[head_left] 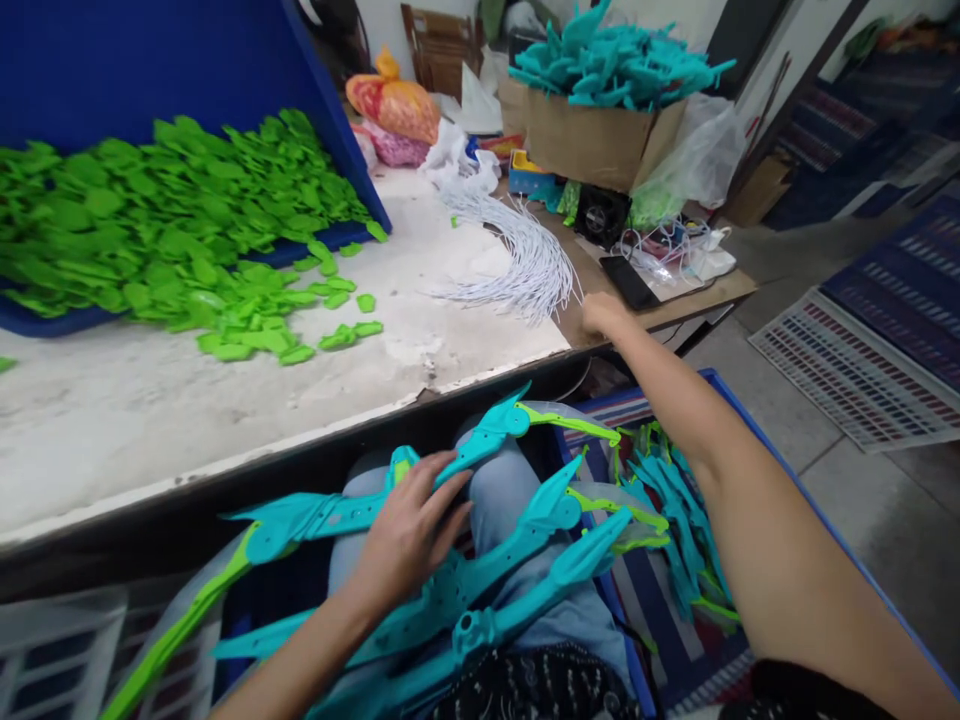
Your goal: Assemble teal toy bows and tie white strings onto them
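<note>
Across my lap lies a turquoise toy bow (349,512) with lime-green limbs and clear film at its ends. My left hand (412,515) grips it near the middle, fingers laid over its body. Two more turquoise bow bodies (517,535) rest below it on my lap, partly covered by my left forearm. Out on the table's right part, my right hand (602,314) is closed beside a fanned bundle of white strings (525,260). A thin white strand reaches its fingertips, which are partly hidden.
Green plastic pieces (187,220) spill from a tipped blue bin (349,130) onto the white tabletop (420,350). A cardboard box (585,140) heaped with turquoise parts stands at the back. A phone (628,282) lies near the table's right edge. Right of my legs, a blue crate (810,500) holds more bows.
</note>
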`<state>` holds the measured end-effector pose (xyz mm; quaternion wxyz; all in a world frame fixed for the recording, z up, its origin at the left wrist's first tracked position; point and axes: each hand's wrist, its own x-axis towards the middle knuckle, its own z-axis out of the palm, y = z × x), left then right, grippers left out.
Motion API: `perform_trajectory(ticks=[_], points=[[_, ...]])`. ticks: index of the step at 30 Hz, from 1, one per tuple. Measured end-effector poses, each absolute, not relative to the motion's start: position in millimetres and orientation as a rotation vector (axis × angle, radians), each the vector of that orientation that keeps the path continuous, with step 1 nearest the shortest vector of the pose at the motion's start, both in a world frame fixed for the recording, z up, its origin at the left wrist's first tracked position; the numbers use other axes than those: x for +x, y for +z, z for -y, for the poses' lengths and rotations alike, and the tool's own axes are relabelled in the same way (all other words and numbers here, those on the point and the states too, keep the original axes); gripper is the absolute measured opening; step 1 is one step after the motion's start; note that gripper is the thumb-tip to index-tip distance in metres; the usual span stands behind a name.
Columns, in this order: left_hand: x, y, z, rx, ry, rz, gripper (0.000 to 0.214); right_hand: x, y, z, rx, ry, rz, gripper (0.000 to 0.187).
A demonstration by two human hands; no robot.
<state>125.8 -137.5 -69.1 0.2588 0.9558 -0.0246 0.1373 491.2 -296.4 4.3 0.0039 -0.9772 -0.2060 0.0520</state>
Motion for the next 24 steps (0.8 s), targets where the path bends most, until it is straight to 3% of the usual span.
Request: perform_trajectory(ticks=[3,5,10,14,24], points=[[158.1,-75.0,154.5,2.199,-0.026,-0.057,0.035,469.5,0.4,320.4,-2.913,0.210,0.630,0.028],[183.8,-88.1,166.9,1.883,-0.256,-0.183,0.037,438.6,-10.0,352.1,-2.585,0.283,0.580,0.020],[241.8,-118.2,208.0,1.291,-0.536,-0.373,0.027,343.8,-54.4,431.7,-1.927,0.308,0.366,0.017],[269.2,-127.0,242.3,1.097,-0.650,-0.402,0.015,307.2,-80.8,452.4,-1.926,0.091,0.241,0.018],[290.2,-138.6,268.2,1.040,-0.762,-0.307,0.017,302.9,-100.8,449.7,-2.136,-0.210,0.569,0.012]])
